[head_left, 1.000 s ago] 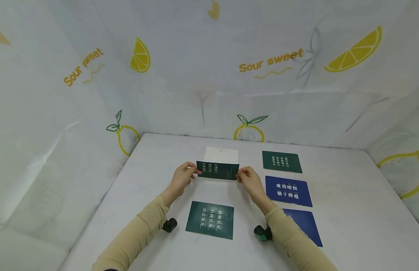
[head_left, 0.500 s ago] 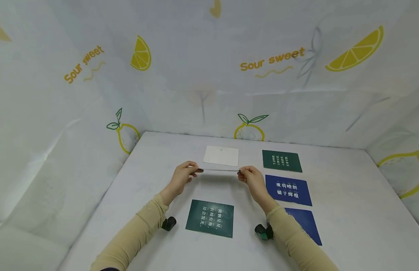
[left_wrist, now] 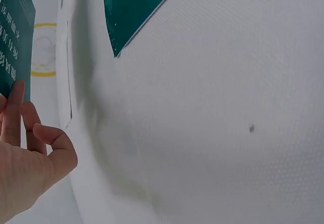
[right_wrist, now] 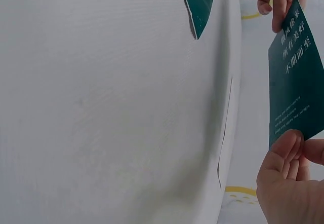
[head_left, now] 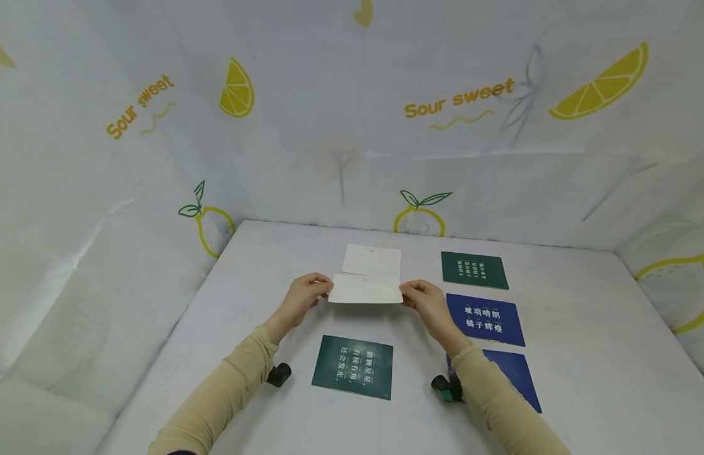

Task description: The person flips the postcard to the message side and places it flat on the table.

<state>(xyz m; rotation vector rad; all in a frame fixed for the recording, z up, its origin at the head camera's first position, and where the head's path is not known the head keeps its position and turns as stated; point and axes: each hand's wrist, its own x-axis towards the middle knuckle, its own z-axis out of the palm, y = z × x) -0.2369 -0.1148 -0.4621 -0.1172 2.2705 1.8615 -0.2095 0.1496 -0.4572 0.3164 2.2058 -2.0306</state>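
Between both hands a postcard [head_left: 366,290] is held above the table, its white back up in the head view. Its green printed side [right_wrist: 296,82] shows in the right wrist view. At the card's left edge, my left hand [head_left: 303,297] pinches it between thumb and fingers. My right hand [head_left: 430,306] grips the opposite edge the same way. Just beyond, a white-backed card [head_left: 372,258] lies flat, its near part covered by the held one. Nearer to me a green card [head_left: 352,367] with white lettering lies on the table, between the forearms.
Along the right side lie a green card [head_left: 474,270], a blue card with lettering [head_left: 485,320] and another blue card [head_left: 514,373], partly hidden by the right sleeve. The white table [head_left: 591,354] meets a lemon-print backdrop [head_left: 306,164]. Black devices [head_left: 279,375] sit under both wrists.
The held postcard has been tipped over, from its green printed side through edge-on to its white back. Both hands keep hold of its edges and stay nearly in place.
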